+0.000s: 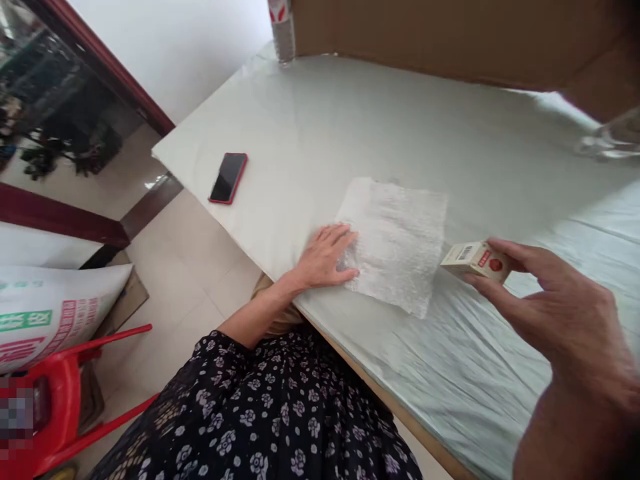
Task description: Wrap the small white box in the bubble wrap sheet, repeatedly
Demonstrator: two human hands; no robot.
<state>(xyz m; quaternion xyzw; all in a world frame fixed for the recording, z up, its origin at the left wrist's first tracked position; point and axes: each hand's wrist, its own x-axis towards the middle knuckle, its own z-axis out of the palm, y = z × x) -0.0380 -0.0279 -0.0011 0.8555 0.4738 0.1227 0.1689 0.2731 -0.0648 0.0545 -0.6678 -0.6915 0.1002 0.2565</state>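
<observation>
A sheet of bubble wrap (400, 240) lies flat on the table. My left hand (327, 257) rests palm down on its left edge with the fingers spread. To the right of the sheet, my right hand (560, 300) grips a small cream carton (477, 259) between thumb and fingers. A barcode and red print show on the carton, which appears to be held just above the table.
A phone (229, 178) in a red case lies near the table's left edge. At the back stand a large cardboard box (440, 40) and a clear bottle (283, 37). A red plastic chair (65, 413) and a printed sack (60, 310) are at lower left.
</observation>
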